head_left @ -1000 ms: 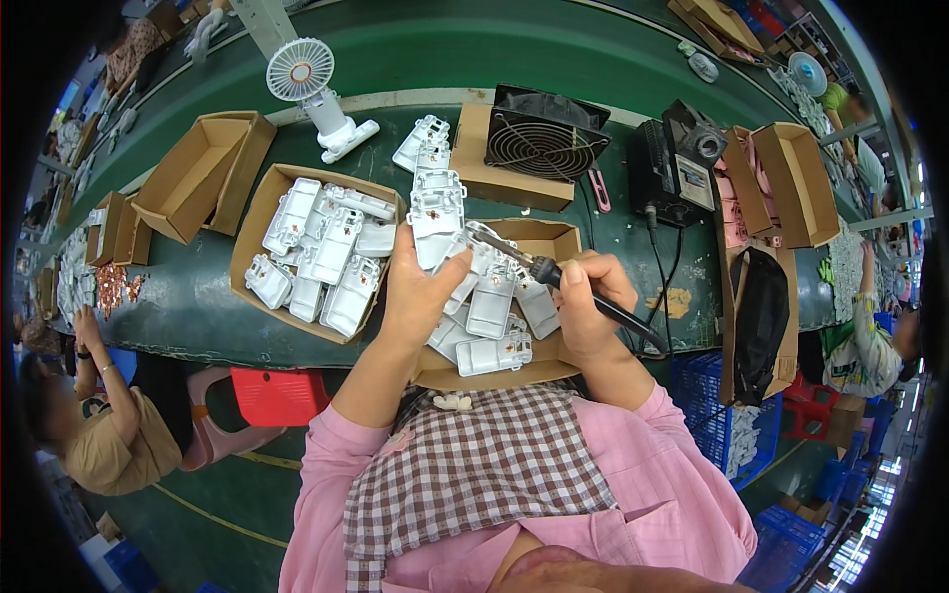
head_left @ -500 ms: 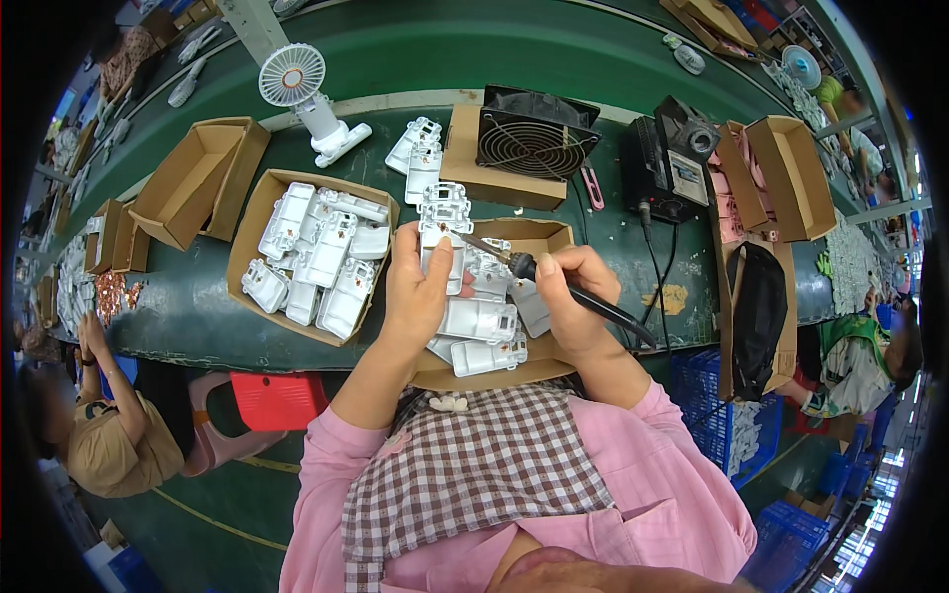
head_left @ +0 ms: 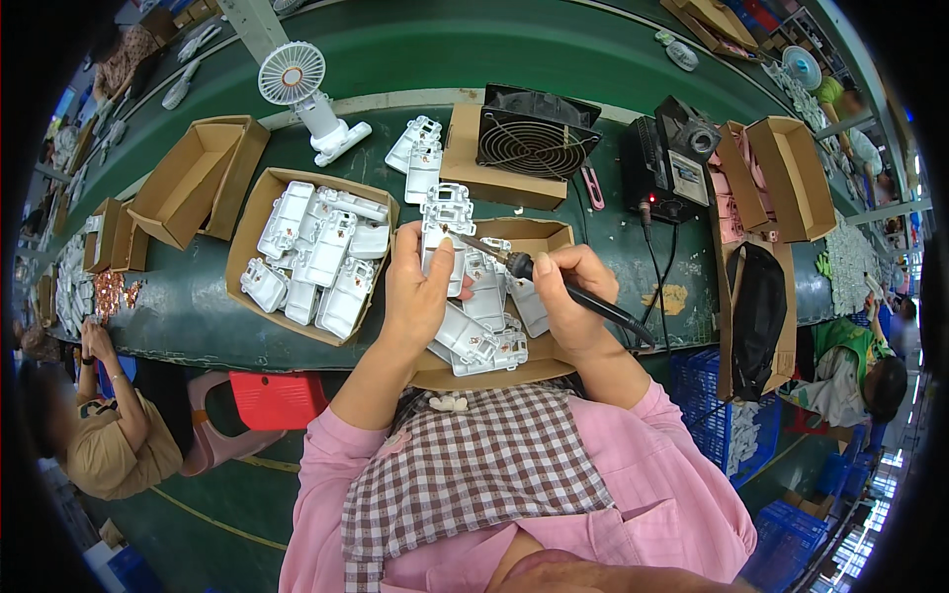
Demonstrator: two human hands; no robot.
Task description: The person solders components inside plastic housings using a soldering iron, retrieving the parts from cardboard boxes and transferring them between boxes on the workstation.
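My left hand (head_left: 417,287) is closed on a white plastic housing (head_left: 447,203), its thumb pressed on the front. My right hand (head_left: 578,294) grips a soldering iron (head_left: 605,308) with a black handle. The iron's metal tip reaches left to the housing, close to a small brownish spot by my left thumb; whether it touches cannot be made out. Below both hands, an open cardboard box (head_left: 539,374) holds several more white housings (head_left: 467,336). To the left, a second cardboard box (head_left: 237,272) is filled with similar housings (head_left: 326,247), some showing small copper-coloured parts.
A white desk fan (head_left: 294,74) stands at the back left. Beyond my hands are loose housings (head_left: 423,168), a black metal-grilled fan (head_left: 539,138) and pink-handled tweezers (head_left: 593,188). The black soldering station (head_left: 664,168) and its cord are on the right, beside a black pouch (head_left: 757,321).
White housings in the box below my hands lie differently, one now more upright. A red light shows on the soldering station. My hands have barely moved.
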